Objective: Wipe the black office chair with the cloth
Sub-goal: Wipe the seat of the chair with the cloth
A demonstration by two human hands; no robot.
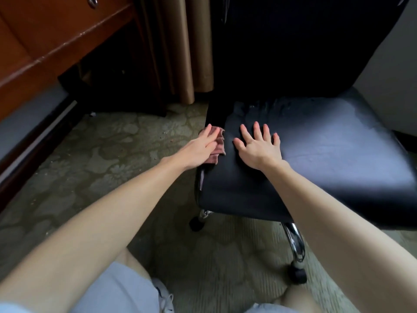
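Floor: patterned carpet (94, 159) is seen beneath a black office chair (316, 159).
Left hand (200, 147): pressed flat-fingered on the cloth (217, 147) at the seat's edge.
Right hand (259, 147): spread wide, laid on the seat.

I see patterned green carpet (94, 154) across lower left and centre, reddish wooden desk (56, 35) upper left, beige curtain (185, 46) hanging top centre, pale wall (383, 75) at right edge. Dim light.
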